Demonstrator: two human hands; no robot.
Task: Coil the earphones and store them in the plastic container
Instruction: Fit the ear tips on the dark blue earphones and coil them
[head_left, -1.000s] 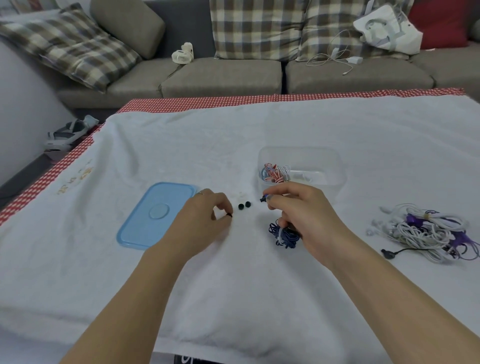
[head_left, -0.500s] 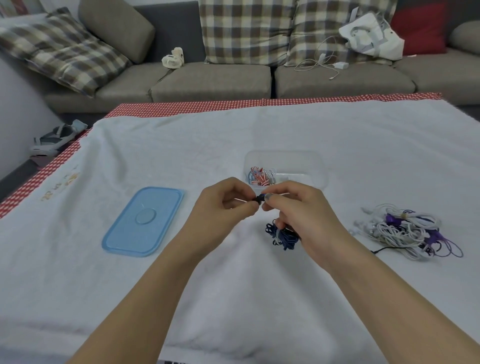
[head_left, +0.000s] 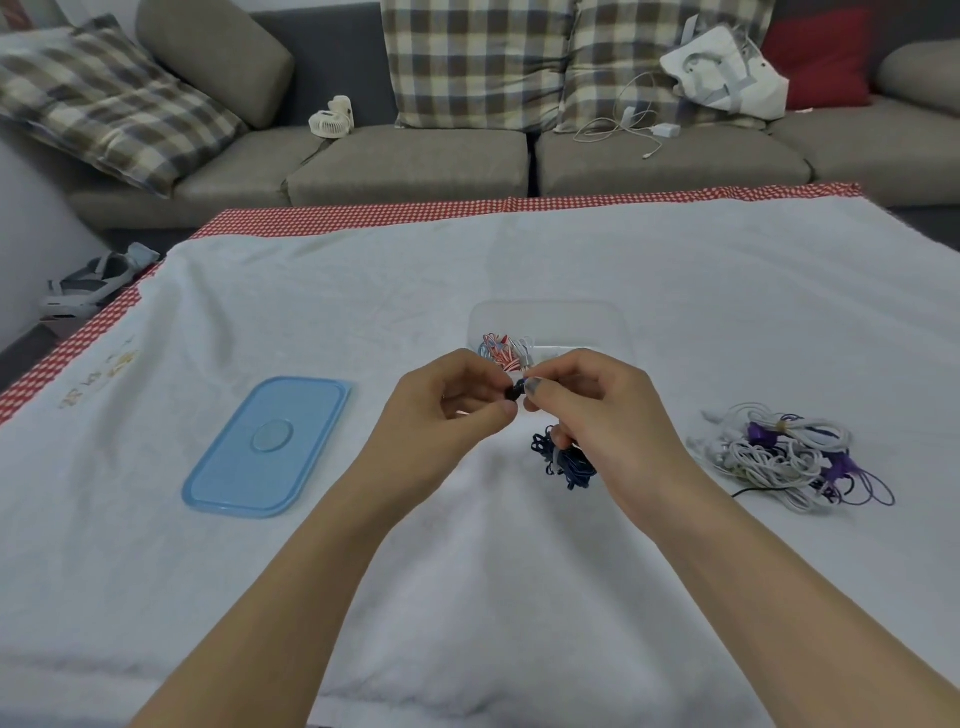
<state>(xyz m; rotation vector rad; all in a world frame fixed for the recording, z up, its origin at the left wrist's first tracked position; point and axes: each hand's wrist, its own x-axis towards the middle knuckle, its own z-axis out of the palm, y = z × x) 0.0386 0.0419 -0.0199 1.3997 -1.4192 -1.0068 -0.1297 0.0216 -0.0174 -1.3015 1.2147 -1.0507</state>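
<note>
Head | both hands' fingers pinch earbud | blue coil hangs under right hand

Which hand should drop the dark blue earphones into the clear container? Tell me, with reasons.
The right hand. It already holds the dark blue earphones, whose coil hangs under it, and the clear container lies just beyond it. The left hand only pinches the small black tip.
</note>
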